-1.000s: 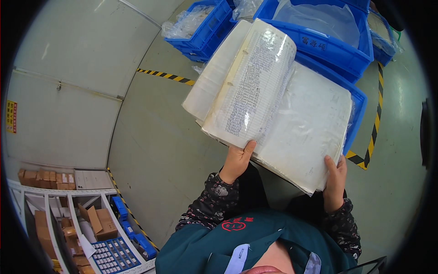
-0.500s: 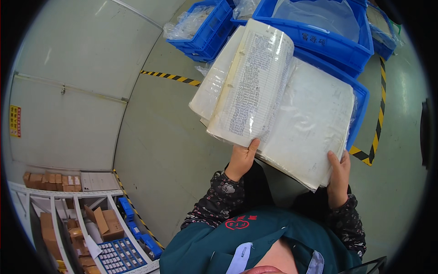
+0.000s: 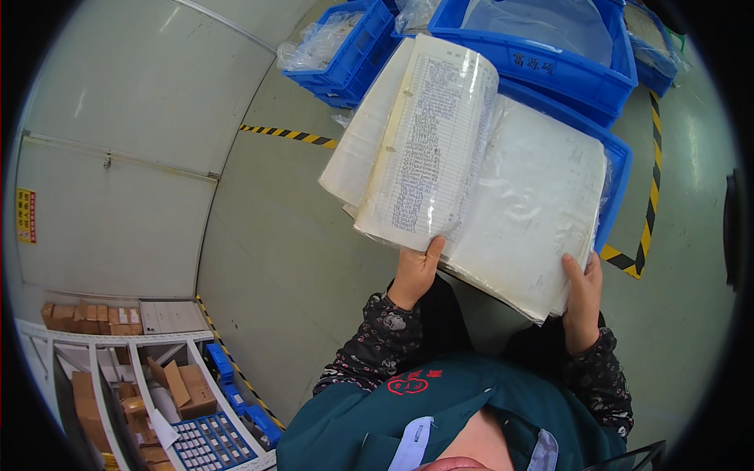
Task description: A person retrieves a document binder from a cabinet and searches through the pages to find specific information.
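Observation:
An open folder of clear plastic sleeves (image 3: 530, 200) spreads out in front of me, its pages filled with papers. On its left side a ruled sheet (image 3: 428, 145) carries dense handwriting, while the right side shows a whitish, mostly blank page. My left hand (image 3: 418, 271) grips the folder's lower edge near the middle, thumb on top and fingers hidden beneath. At the lower right corner my right hand (image 3: 583, 298) holds the edge, with its thumb over the page. Part of a blue crate (image 3: 620, 184) shows from under the folder's right side.
Stacked blue crates (image 3: 534, 63) stand beyond the folder, and another crate with plastic bags (image 3: 334, 71) is at far left. Black-and-yellow tape (image 3: 652, 180) marks the floor. A white shelf (image 3: 118, 339) with cardboard boxes (image 3: 188, 388) stands lower left, near a grey wall.
The view has shifted very slightly, so the folder and crates sit a little further left. Both hands keep their hold, and the same pages stay open.

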`<state>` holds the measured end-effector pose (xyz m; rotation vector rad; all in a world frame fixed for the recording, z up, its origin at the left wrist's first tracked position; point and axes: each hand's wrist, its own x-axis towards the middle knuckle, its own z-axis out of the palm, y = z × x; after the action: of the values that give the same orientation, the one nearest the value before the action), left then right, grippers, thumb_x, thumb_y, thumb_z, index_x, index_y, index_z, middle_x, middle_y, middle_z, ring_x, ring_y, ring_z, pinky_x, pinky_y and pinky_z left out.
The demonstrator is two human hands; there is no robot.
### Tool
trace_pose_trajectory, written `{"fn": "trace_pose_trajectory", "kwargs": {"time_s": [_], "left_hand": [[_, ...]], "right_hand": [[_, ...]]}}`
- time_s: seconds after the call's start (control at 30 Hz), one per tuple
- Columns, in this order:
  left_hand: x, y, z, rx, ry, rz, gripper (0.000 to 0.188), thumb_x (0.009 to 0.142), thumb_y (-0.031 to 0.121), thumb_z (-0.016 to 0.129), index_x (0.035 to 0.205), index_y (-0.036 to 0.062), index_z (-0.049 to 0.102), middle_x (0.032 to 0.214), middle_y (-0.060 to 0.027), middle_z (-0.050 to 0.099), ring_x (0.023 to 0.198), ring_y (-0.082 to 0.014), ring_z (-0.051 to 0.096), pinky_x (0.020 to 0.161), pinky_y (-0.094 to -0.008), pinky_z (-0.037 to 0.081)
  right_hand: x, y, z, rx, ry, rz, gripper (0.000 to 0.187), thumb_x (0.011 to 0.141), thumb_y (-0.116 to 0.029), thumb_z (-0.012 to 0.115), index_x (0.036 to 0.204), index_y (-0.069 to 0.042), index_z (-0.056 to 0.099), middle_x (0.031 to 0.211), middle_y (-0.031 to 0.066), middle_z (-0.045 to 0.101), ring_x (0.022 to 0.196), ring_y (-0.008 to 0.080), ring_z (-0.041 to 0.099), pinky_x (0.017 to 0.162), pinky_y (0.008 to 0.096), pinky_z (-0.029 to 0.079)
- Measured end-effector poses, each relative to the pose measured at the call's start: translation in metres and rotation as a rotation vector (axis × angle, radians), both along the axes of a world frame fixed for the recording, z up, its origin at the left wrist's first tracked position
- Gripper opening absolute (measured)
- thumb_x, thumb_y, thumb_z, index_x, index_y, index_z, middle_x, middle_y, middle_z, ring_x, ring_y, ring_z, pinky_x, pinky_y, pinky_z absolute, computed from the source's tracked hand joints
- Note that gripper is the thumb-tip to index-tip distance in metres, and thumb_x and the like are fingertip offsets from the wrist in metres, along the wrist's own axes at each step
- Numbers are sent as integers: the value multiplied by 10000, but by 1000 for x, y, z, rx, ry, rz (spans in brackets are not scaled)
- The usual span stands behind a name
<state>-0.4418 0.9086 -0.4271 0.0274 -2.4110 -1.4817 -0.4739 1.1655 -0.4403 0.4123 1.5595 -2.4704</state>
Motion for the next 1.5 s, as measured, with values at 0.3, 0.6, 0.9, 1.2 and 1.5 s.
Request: {"fn": "trace_pose_trajectory", "kwargs": {"time_s": [0.3,0.6,0.9,1.2,1.5], "left_hand": [[0,-1,-3,-53,24,-2,287,896,161,512,1125,-11,530,1090,-150,578,1013,-287,530,891,-343,381],[0,-2,-3,-61,9,0,294,897,174,514,1122,-14,532,1096,-152,575,1017,-291,529,888,-343,384],[1,-2,-3,-57,2,8,290,897,171,513,1118,-16,534,1083,-153,582,1009,-287,535,885,-342,386],[0,-2,-1,-78,0,-2,292,896,157,511,1130,-16,527,1095,-148,579,1013,-285,532,893,-341,380],[5,-2,-1,-68,-51,18,283,894,153,514,1120,-17,536,1078,-146,588,1003,-273,538,888,-332,385]], "right_hand": [[0,0,2,0,-8,4,374,833,-68,541,1169,42,421,1100,130,553,959,170,548,859,280,426],[-1,0,3,-10,-26,11,375,833,-63,538,1169,47,413,1112,129,540,979,168,534,879,280,409],[0,1,3,-20,-21,15,370,834,-60,535,1166,46,411,1113,133,540,981,168,534,879,279,408],[0,0,4,-30,-15,16,357,838,-56,532,1158,45,410,1111,130,538,981,167,531,879,280,409],[1,-1,9,-35,-24,18,350,840,-54,526,1154,45,411,1101,127,541,973,163,532,870,279,414]]}}
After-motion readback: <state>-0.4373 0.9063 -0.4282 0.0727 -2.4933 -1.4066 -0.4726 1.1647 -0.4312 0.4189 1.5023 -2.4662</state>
